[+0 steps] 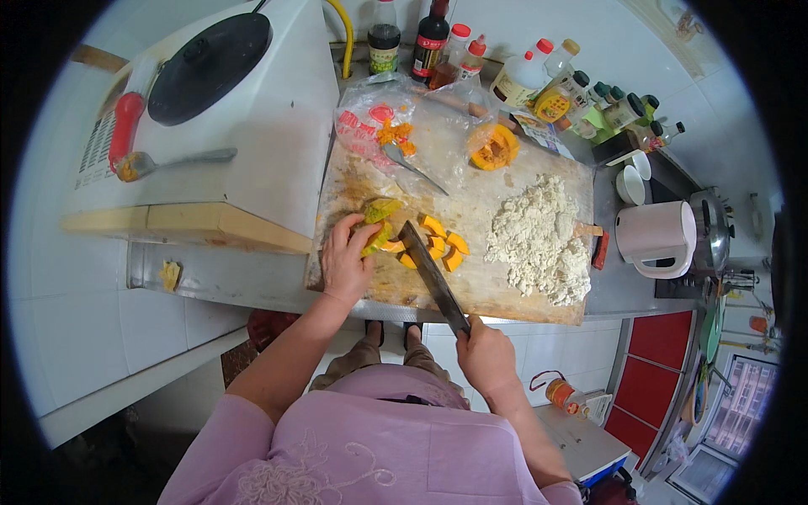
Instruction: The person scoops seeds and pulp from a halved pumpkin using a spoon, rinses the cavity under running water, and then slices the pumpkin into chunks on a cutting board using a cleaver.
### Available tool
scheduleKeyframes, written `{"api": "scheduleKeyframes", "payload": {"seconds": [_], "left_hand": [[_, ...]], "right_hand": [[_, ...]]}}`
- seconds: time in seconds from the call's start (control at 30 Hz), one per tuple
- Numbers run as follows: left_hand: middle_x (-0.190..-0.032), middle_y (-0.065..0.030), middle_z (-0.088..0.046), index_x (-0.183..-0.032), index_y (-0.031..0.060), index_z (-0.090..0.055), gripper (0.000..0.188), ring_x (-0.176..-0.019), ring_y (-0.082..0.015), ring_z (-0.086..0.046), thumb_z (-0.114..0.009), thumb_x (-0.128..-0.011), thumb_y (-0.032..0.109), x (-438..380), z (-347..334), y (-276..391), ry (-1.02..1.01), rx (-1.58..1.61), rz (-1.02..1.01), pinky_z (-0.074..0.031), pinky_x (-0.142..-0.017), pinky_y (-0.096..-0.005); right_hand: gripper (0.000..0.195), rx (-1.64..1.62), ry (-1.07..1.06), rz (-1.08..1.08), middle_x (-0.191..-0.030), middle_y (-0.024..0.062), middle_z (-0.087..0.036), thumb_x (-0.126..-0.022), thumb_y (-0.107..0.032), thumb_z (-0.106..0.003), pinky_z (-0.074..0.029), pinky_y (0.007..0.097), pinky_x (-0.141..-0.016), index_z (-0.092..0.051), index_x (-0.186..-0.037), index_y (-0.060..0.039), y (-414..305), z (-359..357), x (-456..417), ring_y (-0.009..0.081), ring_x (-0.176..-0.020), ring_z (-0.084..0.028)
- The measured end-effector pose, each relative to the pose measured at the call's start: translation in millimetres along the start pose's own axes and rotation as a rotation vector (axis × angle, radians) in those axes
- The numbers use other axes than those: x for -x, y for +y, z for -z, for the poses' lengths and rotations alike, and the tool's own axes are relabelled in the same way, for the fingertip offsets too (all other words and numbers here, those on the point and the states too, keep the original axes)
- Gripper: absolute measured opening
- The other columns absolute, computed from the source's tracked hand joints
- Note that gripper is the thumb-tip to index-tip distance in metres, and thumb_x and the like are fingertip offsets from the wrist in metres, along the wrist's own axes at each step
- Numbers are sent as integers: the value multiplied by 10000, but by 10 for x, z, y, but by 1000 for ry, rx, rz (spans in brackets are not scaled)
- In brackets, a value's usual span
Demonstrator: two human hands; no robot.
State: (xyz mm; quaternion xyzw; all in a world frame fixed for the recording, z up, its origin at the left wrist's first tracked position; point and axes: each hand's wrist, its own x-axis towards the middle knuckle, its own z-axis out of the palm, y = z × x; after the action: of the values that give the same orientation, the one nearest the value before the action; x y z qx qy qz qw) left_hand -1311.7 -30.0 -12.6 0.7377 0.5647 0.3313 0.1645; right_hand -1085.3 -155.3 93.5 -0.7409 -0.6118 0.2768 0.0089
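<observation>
My left hand (348,260) holds a green-skinned pumpkin piece (377,238) down on the wooden cutting board (385,290), with another pumpkin piece (382,209) just behind it. In my right hand (488,356) is the handle of a cleaver (435,281), its blade close beside the held piece. Several cut orange pumpkin chunks (454,259) lie right of the blade. Farther back are a halved pumpkin (495,147) and a metal spoon (416,168) by orange scraps (396,134) on a clear plastic bag (435,113). A heap of crumbly pale dough (536,233) covers the board's right side.
Sauce bottles (431,41) and seasoning jars (622,112) line the wall behind. A white appliance (278,126) with a black lid (210,68) and a used spoon (196,158) stands at left. At right are small white bowls (630,184), a white kettle (656,233) and a steel pot (710,233).
</observation>
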Motion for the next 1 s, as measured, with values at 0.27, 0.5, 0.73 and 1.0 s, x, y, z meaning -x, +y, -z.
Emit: {"api": "scheduleKeyframes", "payload": {"seconds": [0.27,0.5,0.73,1.0], "left_hand": [[-1278,-73,-534,-1146,150,-634,494,-1154,-322,-539,-720,-679,13,-53,-33,11,29,88,10,-429,-952,-439],[-1252,-90,-551,-1312,129,-541,642,-1158,-338,-527,-714,-702,25,-119,-66,-30,-27,30,55,-422,-945,-455],[-1248,-101,-513,-1422,166,-463,684,-1229,-321,-471,-720,-788,167,-160,-50,44,-100,-162,66,-409,-973,-474],[-1273,-65,-591,-1383,196,-508,611,-1052,-314,-630,-718,-809,189,-496,-65,44,-113,-169,57,-532,-833,-439]], "right_hand": [[216,-18,32,-44,-781,244,-670,-878,-209,-628,-527,527,-682,-610,-954,-7,23,-103,-209,436,-751,-656],[193,66,-15,-33,-767,243,-665,-871,-205,-635,-527,525,-683,-626,-937,-24,202,215,-159,441,-753,-653],[177,50,9,-113,-740,215,-677,-879,-214,-615,-544,505,-677,-632,-895,-38,173,-86,-103,414,-733,-675],[175,-69,210,20,-674,210,-650,-863,-192,-656,-522,494,-608,-636,-914,-26,189,30,-63,395,-649,-654]]}}
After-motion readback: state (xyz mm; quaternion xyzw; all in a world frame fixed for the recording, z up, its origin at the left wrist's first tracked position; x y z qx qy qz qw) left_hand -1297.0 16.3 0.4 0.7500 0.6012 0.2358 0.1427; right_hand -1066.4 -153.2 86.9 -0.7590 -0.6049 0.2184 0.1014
